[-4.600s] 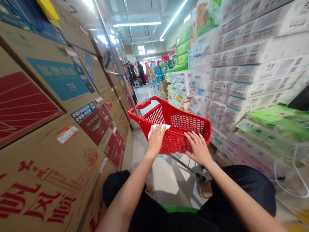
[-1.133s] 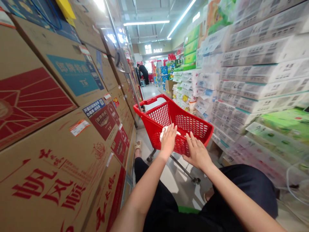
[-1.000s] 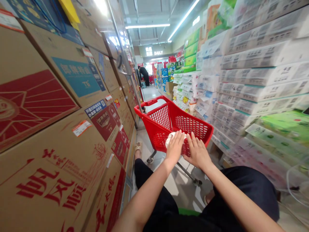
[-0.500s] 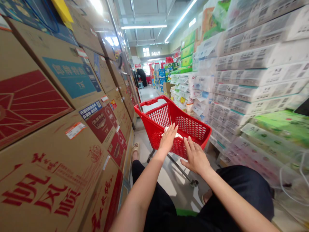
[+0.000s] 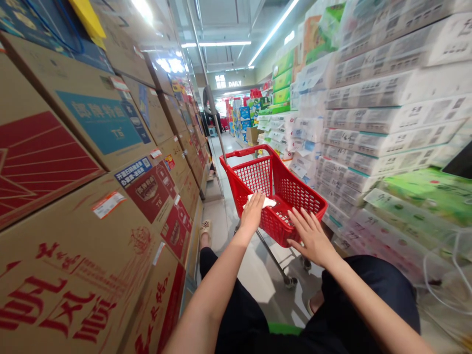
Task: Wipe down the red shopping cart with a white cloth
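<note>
A red plastic shopping cart (image 5: 298, 184) with grid walls stands in front of my knees on a metal wheeled frame. My left hand (image 5: 252, 216) lies over its near rim, fingers extended and pressing on a crumpled white cloth or tissue (image 5: 269, 202). Part of that white piece sticks out past my fingers; the rest is hidden beneath them. My right hand (image 5: 309, 237) is at the near right corner of the cart, fingers spread and nothing in it. Whether its fingertips touch the rim, I cannot tell. The cart's basket shows a red grid floor.
Stacked cardboard boxes (image 5: 121, 236) wall the left side. White wrapped packs (image 5: 383, 118) and green packs (image 5: 424, 191) are piled on the right. A tall metal pole (image 5: 217, 132) rises at the cart's far left. The aisle floor (image 5: 232, 142) runs ahead between the goods.
The cart and its pole have shifted to the right and turned slightly. My right hand has moved right with the near corner. My left hand stays on the white cloth at the rim.
</note>
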{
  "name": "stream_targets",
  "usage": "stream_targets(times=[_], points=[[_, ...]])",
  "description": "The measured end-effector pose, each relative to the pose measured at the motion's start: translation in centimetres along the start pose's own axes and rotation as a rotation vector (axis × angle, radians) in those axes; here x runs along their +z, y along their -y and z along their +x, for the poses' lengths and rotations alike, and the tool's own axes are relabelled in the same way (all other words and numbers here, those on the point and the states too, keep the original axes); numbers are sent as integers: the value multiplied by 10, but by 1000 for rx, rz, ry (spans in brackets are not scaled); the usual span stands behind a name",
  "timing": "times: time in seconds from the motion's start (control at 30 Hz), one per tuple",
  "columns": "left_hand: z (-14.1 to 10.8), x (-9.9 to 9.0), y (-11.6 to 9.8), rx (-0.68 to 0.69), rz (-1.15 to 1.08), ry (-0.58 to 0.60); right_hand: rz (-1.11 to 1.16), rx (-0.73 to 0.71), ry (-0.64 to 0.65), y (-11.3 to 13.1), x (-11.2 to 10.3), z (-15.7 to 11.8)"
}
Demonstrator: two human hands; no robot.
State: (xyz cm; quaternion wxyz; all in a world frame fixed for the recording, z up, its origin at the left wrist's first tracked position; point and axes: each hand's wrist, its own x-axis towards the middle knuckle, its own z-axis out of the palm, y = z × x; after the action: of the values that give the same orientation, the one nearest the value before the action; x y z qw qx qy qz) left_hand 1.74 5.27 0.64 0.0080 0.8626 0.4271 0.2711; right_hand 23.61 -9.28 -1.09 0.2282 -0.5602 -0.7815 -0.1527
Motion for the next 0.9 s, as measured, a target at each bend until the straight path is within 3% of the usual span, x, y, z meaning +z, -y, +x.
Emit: stream_targets(times=[0.13,0.3,0.43,0.57,0.73,0.9], points=[[-6,3,-8,-88,-23,-22,-60,73,-22,-7,7,-8],[-30,7,-30,-63,-43,-28,-22,98,-31,23,17,1],[-51,-5,-33,-17,-43,66,14,49,-34,35,15,6],[-57,-22,-18,66,-10,152,62,-47,26,10,7,6],[-47,-24,-9,6,41,129,-64,111,-54,-40,8,-2],[-46,-5,-19,-27,119,29,-104,154,-85,-35,20,-10]])
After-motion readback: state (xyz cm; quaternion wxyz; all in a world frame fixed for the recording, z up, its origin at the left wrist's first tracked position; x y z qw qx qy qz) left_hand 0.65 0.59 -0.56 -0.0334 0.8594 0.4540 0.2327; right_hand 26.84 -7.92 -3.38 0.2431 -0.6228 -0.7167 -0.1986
